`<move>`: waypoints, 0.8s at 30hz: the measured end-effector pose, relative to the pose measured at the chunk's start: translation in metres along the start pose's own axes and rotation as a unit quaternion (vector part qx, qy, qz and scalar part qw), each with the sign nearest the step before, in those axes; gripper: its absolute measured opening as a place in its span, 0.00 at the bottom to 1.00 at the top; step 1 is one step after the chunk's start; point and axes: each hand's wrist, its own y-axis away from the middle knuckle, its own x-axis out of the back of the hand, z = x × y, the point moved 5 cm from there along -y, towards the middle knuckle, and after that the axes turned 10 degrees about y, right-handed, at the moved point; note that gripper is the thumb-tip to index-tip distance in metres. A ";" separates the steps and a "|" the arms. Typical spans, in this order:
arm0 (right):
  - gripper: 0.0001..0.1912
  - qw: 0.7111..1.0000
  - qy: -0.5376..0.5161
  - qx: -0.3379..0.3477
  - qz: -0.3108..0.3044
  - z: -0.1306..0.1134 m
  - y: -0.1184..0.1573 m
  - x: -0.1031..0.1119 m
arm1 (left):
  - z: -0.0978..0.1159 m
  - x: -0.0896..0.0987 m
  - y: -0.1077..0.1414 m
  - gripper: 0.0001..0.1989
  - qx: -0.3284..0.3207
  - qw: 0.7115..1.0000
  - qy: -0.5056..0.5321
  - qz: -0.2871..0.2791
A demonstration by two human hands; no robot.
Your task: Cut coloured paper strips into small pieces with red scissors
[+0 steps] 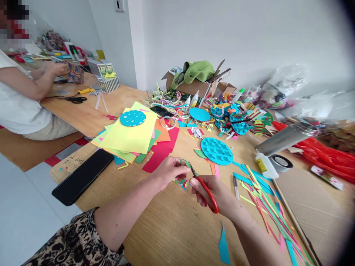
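Observation:
My right hand (pixel 208 190) is wrapped round a pair of red-handled scissors (pixel 208 195), their dark blades pointing up and left. Between the fingers of my left hand (pixel 173 170) is a small green piece of paper (pixel 181 162), partly hidden by the fingers. The blades meet or nearly meet this paper; I cannot tell if they touch it. Below both hands lies a little pile of coloured paper bits (pixel 182 183) on the wooden table (pixel 155 229). A blue disc with a woven raised pattern (pixel 216 151) rests just beyond my hands.
Coloured sheets (pixel 133 136) are stacked at the left, beside a black phone (pixel 83 176). Paper strips (pixel 262 201), a glue bottle (pixel 265 165), a tape roll (pixel 280 162) and a steel flask (pixel 285 138) lie right. A co-worker (pixel 22 92) handles a patterned item at the far left.

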 end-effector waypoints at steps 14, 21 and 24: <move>0.23 1.000 0.013 0.000 -0.003 0.002 -0.001 0.001 | 0.002 0.000 0.001 0.08 -0.010 1.000 0.001 -0.014; 0.23 1.000 0.010 -0.006 -0.012 0.005 -0.002 0.000 | 0.001 0.002 0.000 0.08 -0.007 1.000 0.009 0.000; 0.22 1.000 0.022 -0.001 -0.010 0.004 -0.002 0.000 | 0.001 0.001 0.000 0.08 -0.007 1.000 0.007 -0.004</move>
